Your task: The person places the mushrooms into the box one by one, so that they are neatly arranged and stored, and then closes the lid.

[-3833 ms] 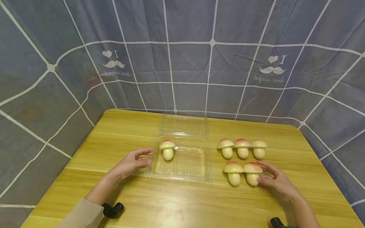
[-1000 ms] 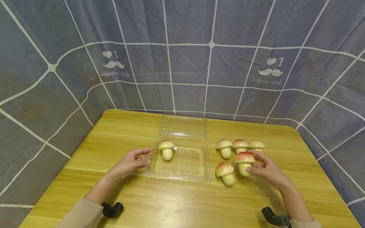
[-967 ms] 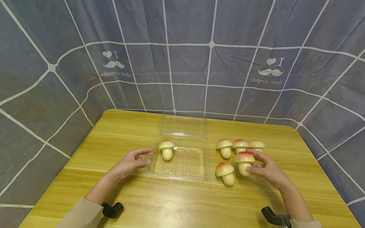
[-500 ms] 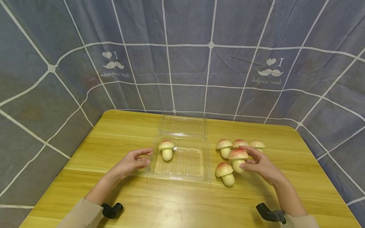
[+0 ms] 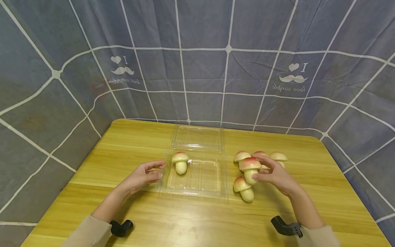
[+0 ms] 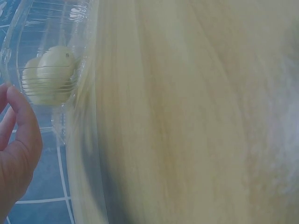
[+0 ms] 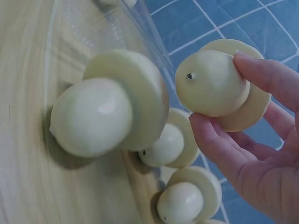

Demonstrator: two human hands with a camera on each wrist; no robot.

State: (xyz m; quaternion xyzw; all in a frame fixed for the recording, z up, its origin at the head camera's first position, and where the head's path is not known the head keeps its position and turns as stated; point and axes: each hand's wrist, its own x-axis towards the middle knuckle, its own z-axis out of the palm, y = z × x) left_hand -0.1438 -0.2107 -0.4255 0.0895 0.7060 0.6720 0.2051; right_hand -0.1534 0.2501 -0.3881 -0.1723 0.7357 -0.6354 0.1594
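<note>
My right hand pinches a toy mushroom with a reddish cap and pale stem, thumb on the stem side. In the right wrist view this held mushroom is off the table, apart from the tilted mushroom lying below it. A clear plastic clamshell box lies with its lid folded back. One mushroom sits in the left part of its base. At the box's left edge is my left hand, fingers relaxed and extended, thumb apart; in the left wrist view its fingertips are at the rim.
Behind the held mushroom, a row of 3 mushrooms lies on the wooden table, partly hidden by the right hand. A grey-blue checked curtain encloses the back and sides. Black straps are on both wrists.
My right hand has taken the front right mushroom, lifted it and carried it leftward. The other front mushroom has shifted left and tilted. My left hand has stayed still.
</note>
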